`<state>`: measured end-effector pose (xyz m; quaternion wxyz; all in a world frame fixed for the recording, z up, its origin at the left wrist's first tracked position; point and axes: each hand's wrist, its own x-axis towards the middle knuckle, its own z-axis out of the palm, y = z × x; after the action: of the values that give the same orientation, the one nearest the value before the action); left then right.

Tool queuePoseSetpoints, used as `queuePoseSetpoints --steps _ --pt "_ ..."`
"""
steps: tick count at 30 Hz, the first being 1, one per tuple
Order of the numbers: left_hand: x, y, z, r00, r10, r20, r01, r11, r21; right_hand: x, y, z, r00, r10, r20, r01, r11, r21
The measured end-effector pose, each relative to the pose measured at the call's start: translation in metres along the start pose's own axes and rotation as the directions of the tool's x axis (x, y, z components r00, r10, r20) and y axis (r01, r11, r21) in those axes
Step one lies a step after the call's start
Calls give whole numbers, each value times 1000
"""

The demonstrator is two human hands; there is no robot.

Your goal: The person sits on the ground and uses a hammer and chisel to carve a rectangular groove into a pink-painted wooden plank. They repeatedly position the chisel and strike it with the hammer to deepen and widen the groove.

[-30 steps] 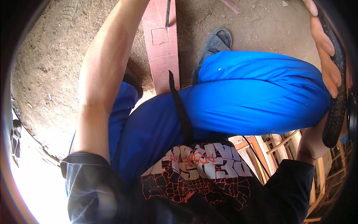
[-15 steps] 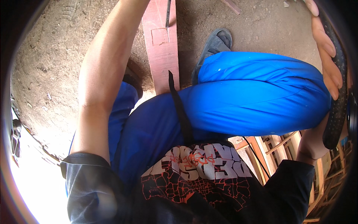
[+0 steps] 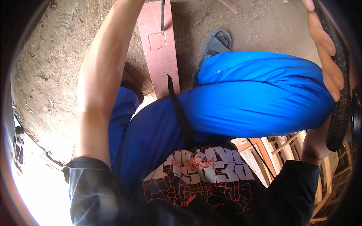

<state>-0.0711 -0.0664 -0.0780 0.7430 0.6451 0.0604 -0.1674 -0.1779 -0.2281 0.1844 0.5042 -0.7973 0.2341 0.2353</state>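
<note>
My right hand [image 3: 326, 52] is at the far right, its fingers wrapped around a black, dotted hammer-like handle [image 3: 341, 94]; the tool's head is out of view. My left forearm [image 3: 107, 56] reaches up past the top edge, so that hand cannot be seen. Below it lies a long pinkish wooden plank [image 3: 162, 67] with a rectangle marked on its face. A thin dark metal rod, like a chisel [image 3: 162, 17], stands against the plank, its lower tip at the upper edge of that rectangle. Its upper end is cut off by the frame.
My bent leg in blue trousers [image 3: 256, 101] crosses the middle, with a grey sandal [image 3: 217, 47] on the dirt floor [image 3: 260, 30]. A large worn wooden surface [image 3: 52, 56] fills the left. Wooden frames [image 3: 284, 150] stand at lower right. A small wood strip [image 3: 229, 5] lies at the top.
The plank and the rod appear slightly further left and lower, along with most of the view. My right hand keeps its grip on the handle, its fingers slightly further left.
</note>
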Motion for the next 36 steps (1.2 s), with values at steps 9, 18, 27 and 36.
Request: queuePoseSetpoints --steps 9,18,27,36 --pt "-1 0 0 1000 -6 -1 6 1000 -12 -6 -3 4 999 33 -31 -31 998 58" --pt "-9 3 0 1000 -17 21 17 1000 -20 -10 -26 17 988 135 -76 -122 981 153" --pt "-6 -7 8 995 102 5 -100 963 249 13 -83 34 956 276 -100 -241 932 271" --pt "-7 -9 0 999 33 -28 -25 972 232 44 -44 24 984 125 130 -129 991 26"
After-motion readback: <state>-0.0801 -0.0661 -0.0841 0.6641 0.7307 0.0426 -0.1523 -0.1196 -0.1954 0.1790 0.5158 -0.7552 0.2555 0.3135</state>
